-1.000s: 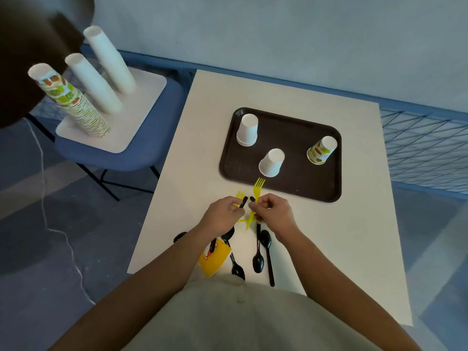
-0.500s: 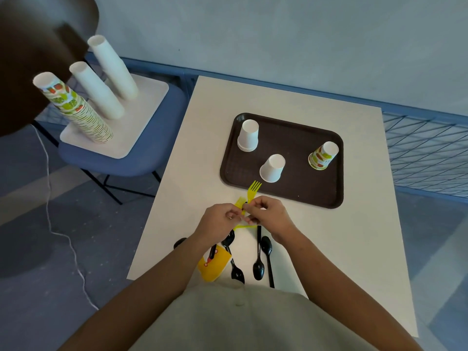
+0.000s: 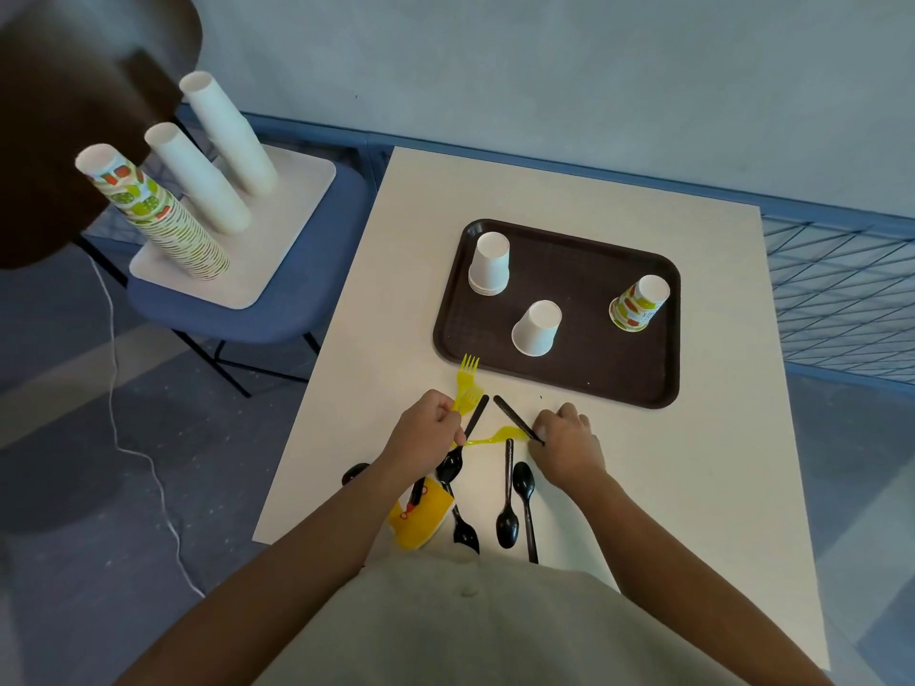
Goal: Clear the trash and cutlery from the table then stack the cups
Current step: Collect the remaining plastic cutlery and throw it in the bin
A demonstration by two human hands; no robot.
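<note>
My left hand (image 3: pixel 430 427) grips a bunch of cutlery: yellow forks (image 3: pixel 467 383) pointing up toward the tray and a black spoon (image 3: pixel 451 465) hanging below. My right hand (image 3: pixel 564 440) pinches the end of a black cutlery handle (image 3: pixel 515 417) that slants away to the upper left. A yellow spoon (image 3: pixel 497 435) lies between the hands. More black spoons (image 3: pixel 515 507) and a yellow wrapper (image 3: pixel 420 518) lie near the table's front edge. On the brown tray (image 3: pixel 638 373) stand two white cups (image 3: pixel 489 263) (image 3: pixel 536 328) and a patterned cup (image 3: pixel 637 303), all upside down.
The white table (image 3: pixel 703 487) has bare room on its right side. To the left a blue chair (image 3: pixel 277 309) carries a white board with three tall leaning cup stacks (image 3: pixel 198 175). A white cable (image 3: pixel 148 467) runs on the floor. A blue wire fence (image 3: pixel 841 299) stands at right.
My hands were together over the forks; now they have moved apart. The right hand has drawn a black piece to the right, and the left hand keeps the forks and spoon.
</note>
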